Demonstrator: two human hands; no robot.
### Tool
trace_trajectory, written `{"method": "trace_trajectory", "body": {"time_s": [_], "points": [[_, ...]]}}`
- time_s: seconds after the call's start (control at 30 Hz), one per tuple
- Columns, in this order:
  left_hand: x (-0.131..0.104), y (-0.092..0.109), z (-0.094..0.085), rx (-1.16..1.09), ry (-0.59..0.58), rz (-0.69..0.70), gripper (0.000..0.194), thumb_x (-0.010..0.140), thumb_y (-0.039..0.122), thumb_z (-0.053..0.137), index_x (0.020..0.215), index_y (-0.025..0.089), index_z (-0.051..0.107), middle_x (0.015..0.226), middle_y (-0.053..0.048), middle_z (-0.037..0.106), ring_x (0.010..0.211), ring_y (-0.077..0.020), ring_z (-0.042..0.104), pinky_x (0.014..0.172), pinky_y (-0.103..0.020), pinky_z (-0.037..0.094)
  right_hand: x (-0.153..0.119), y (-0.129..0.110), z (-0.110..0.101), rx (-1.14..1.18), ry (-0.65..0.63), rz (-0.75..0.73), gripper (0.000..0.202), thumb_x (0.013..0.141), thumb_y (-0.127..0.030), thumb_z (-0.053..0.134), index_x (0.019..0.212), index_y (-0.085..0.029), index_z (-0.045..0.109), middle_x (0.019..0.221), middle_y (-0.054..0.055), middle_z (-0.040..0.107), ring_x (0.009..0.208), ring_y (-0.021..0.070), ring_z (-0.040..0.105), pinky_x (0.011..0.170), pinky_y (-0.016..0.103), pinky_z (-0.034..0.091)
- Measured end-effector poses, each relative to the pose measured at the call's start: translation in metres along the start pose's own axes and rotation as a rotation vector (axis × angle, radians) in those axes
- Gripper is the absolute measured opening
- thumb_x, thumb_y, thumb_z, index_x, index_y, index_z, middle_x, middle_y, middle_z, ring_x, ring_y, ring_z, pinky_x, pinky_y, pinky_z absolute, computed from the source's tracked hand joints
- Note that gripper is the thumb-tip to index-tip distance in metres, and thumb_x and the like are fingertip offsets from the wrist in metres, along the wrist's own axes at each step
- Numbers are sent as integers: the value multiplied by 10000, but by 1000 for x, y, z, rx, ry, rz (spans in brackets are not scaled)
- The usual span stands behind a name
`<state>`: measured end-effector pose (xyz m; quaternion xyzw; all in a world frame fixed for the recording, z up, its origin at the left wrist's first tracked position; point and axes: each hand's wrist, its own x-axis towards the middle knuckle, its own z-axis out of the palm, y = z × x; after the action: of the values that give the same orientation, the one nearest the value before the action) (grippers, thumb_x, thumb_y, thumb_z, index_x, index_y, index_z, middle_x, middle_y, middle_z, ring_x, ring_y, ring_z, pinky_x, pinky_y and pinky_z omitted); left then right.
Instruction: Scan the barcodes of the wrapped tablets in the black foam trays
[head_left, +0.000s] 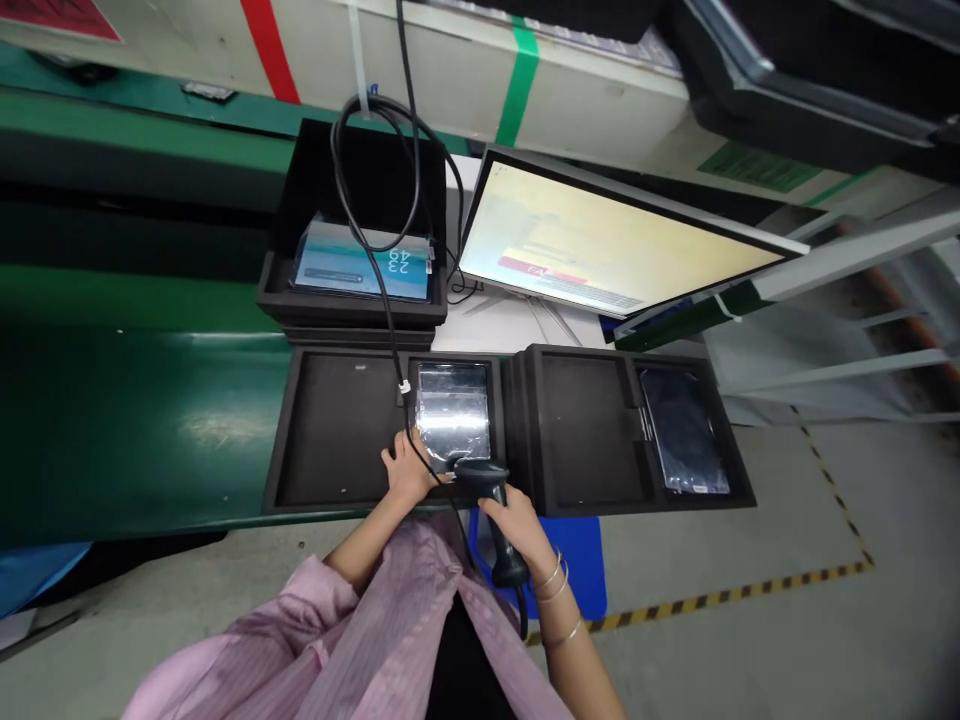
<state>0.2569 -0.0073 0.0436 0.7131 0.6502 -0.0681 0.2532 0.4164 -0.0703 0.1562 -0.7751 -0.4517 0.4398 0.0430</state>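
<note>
My right hand is wrapped round the grip of a black barcode scanner, whose head faces the near edge of a tablet. That tablet, in shiny clear film, lies in the right compartment of a black foam tray. My left hand rests at the tablet's lower left corner, fingers spread and thumb stretched along the near edge. A black cable hangs down across the tray, passing by my left hand.
To the right, stacked foam trays carry another dark tablet. Behind, a tablet with a lit screen sits in more trays. A monitor stands at the back. A blue stool is below the green bench.
</note>
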Motion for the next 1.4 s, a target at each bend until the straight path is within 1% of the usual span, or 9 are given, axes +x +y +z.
{"method": "trace_trajectory", "body": {"time_s": [0.13, 0.27, 0.47, 0.6, 0.8, 0.9, 1.03, 1.17, 1.4], "points": [[-6, -3, -3, 20, -37, 25, 1081, 619, 611, 682, 1409, 71, 178, 1407, -240, 276, 1325, -380, 161, 1036, -534, 229, 2, 0, 2, -1, -21, 13, 278, 723, -319, 497, 844, -110, 635, 861, 85, 652, 818, 209, 572, 672, 243, 359], [-5, -3, -6, 13, -44, 46, 1061, 598, 590, 707, 1406, 102, 222, 1435, -223, 262, 1314, -361, 194, 1049, -534, 214, 0, -3, 3, 13, -42, 15, 268, 714, -317, 491, 803, -109, 635, 839, 69, 652, 802, 197, 573, 661, 234, 356], [-6, -3, -8, 27, -47, 44, 1058, 610, 560, 710, 1410, 86, 206, 1429, -218, 269, 1319, -341, 197, 1041, -531, 245, -3, -1, 5, 32, -11, 32, 326, 712, -328, 492, 888, -95, 637, 885, 82, 656, 823, 205, 577, 686, 246, 377], [-6, -1, -7, 56, -51, 35, 1043, 598, 530, 734, 1401, 98, 230, 1416, -228, 276, 1320, -361, 183, 1029, -548, 249, -4, 2, 5, 64, 5, 14, 320, 706, -312, 504, 894, -94, 643, 883, 79, 659, 824, 197, 582, 713, 244, 394], [-8, 1, -8, 67, -33, 51, 1013, 598, 514, 735, 1386, 102, 250, 1413, -218, 281, 1292, -351, 213, 1014, -558, 254, 0, 4, 8, 93, 4, -25, 248, 689, -282, 518, 774, -89, 648, 763, 54, 641, 736, 168, 560, 648, 223, 374], [-4, 0, -16, 25, -96, 55, 993, 583, 507, 741, 1363, 105, 274, 1395, -221, 292, 1266, -347, 254, 1004, -569, 260, 2, 3, 7, 99, 12, -25, 234, 689, -279, 518, 743, -89, 644, 753, 54, 638, 716, 158, 552, 625, 217, 360], [17, -1, -32, -202, -208, -84, 826, 549, 484, 730, 1235, 146, 418, 1314, -192, 385, 1217, -344, 347, 983, -546, 313, 2, 3, 4, 108, 26, -9, 249, 686, -294, 528, 770, -88, 640, 797, 66, 644, 744, 161, 553, 639, 216, 363], [42, 0, -38, -339, -239, -271, 559, 689, 414, 560, 1160, 125, 477, 1250, -197, 452, 1183, -344, 434, 947, -507, 375, 0, 5, 2, 117, 16, -9, 259, 683, -312, 523, 767, -92, 632, 781, 53, 630, 728, 147, 533, 633, 210, 354], [52, 6, -34, -384, -186, -379, 529, 689, 400, 521, 1133, 113, 515, 1253, -216, 470, 1174, -362, 459, 966, -494, 368, 0, 6, 2, 111, -4, -11, 248, 674, -308, 514, 736, -96, 626, 726, 38, 602, 702, 140, 514, 616, 209, 339]]}}
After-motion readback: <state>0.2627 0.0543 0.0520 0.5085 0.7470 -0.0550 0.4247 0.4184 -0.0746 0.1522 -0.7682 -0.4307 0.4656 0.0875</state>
